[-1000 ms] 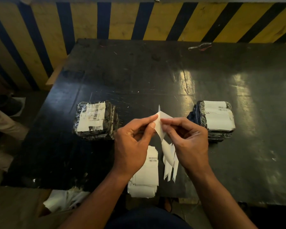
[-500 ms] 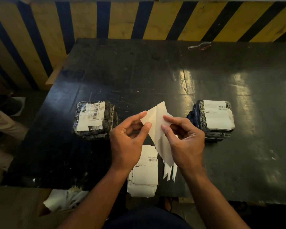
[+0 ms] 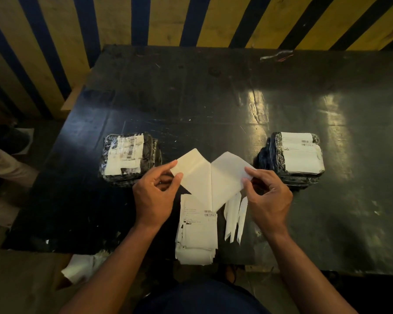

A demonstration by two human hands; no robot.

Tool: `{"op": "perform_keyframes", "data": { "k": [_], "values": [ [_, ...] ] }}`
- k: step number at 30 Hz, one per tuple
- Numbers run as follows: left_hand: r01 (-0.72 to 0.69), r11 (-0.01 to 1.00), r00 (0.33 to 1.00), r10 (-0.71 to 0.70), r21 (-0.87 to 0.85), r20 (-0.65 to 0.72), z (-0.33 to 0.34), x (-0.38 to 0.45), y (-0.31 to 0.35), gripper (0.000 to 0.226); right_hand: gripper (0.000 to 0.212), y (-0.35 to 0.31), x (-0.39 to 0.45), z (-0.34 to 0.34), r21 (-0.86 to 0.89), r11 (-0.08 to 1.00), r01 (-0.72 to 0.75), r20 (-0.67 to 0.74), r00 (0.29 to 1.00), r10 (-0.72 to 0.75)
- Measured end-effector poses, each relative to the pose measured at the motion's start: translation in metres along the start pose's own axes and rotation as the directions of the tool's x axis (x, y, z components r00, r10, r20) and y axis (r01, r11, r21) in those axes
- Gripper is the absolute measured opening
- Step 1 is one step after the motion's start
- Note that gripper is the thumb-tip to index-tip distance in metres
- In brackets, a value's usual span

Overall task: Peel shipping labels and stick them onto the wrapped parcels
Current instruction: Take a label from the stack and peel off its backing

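While left hand [image 3: 153, 196] pinches one sheet [image 3: 192, 171] and right hand [image 3: 268, 196] the other [image 3: 228, 173] — risk: label curls, self-sticks — uneven pull.

Black table [image 3: 213, 105]: two parcels [image 3: 129, 158], label stack [image 3: 196, 232].

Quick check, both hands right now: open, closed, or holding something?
Left hand: pinches the left flap of the label sheet being peeled.
Right hand: pinches the sheet's right flap.
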State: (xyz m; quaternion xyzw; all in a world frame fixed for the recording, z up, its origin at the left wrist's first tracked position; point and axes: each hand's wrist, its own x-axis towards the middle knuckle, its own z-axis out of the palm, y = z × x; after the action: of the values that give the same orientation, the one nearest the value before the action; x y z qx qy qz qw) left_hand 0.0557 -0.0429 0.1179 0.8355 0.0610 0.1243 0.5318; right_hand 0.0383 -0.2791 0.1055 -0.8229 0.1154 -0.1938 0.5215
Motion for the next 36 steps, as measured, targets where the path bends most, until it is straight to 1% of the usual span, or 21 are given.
{"op": "perform_keyframes", "data": {
  "k": [6, 10, 16, 22, 25, 28, 33, 36],
  "values": [
    [0.007, 0.995, 1.0, -0.008, 0.1, 0.0, -0.012, 0.011, -0.028, 0.04, 0.028, 0.027, 0.003, -0.012, -0.161, 0.986, 0.036, 0.003, 0.999, -0.036],
    [0.004, 0.987, 1.0, -0.007, 0.158, 0.02, -0.02, 0.016, -0.043, 0.04, 0.027, 0.046, 0.007, -0.022, -0.232, 0.973, 0.009, -0.026, 1.0, -0.015],
    [0.048, 0.991, 0.998, -0.051, 0.127, 0.027, -0.015, 0.011, -0.05, 0.039, 0.03, 0.069, 0.009, -0.034, -0.267, 0.962, -0.056, -0.053, 0.998, 0.043],
    [0.058, 0.994, 0.994, -0.067, 0.091, 0.092, 0.005, 0.001, -0.046, 0.039, 0.029, 0.092, -0.005, -0.027, -0.342, 0.938, -0.054, 0.019, 0.998, 0.064],
    [0.061, 0.994, 0.991, -0.071, 0.085, 0.114, 0.014, -0.004, -0.043, 0.039, 0.028, 0.109, -0.014, -0.018, -0.373, 0.924, -0.088, 0.052, 0.992, 0.115],
    [0.071, 0.994, 0.986, -0.082, 0.085, 0.144, 0.02, -0.009, -0.042, 0.041, 0.028, 0.125, -0.021, -0.007, -0.427, 0.891, -0.152, 0.085, 0.975, 0.207],
    [0.074, 0.993, 0.98, -0.088, 0.089, 0.176, 0.029, -0.017, -0.037, 0.044, 0.029, 0.157, -0.03, 0.011, -0.513, 0.827, -0.23, 0.178, 0.914, 0.364],
    [0.062, 0.993, 0.978, -0.079, 0.097, 0.194, 0.033, -0.021, -0.034, 0.044, 0.034, 0.161, -0.031, 0.017, -0.541, 0.794, -0.277, 0.216, 0.867, 0.449]
  ]
}}
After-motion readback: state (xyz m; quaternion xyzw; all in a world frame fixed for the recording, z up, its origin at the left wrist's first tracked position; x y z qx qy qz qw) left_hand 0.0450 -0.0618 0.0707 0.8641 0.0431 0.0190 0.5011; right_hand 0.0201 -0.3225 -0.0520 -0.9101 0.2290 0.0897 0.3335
